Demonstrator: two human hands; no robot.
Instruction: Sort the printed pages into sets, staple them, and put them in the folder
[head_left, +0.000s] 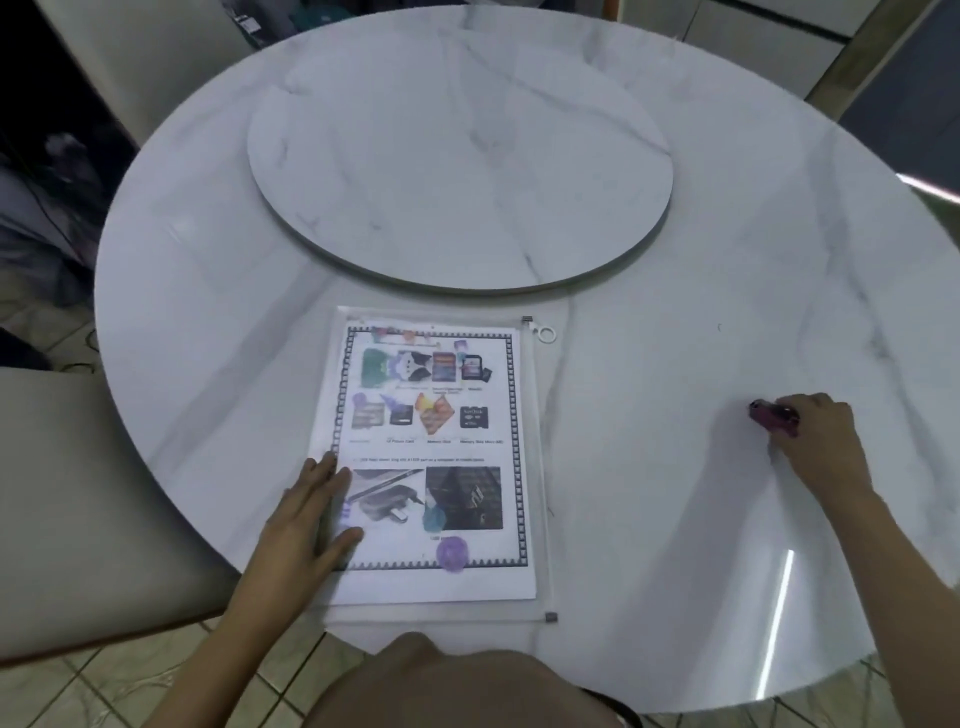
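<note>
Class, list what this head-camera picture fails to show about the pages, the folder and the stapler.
- Head view: the top page hides any sheets and staples beneath it in the folder.
- Head view: the right hand covers most of the stapler.
- Head view: the top page's small print is blurred and unreadable.
- Head view: the left hand hides part of the top page's left edge.

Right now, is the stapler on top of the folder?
No, the right hand grips the stapler on the table, apart from the folder.

A marble table (675, 260) is being occupied by a round turntable (460, 156), a clear folder (542, 493) nearer the front edge, and a stapler (774, 415) to the right.
</note>
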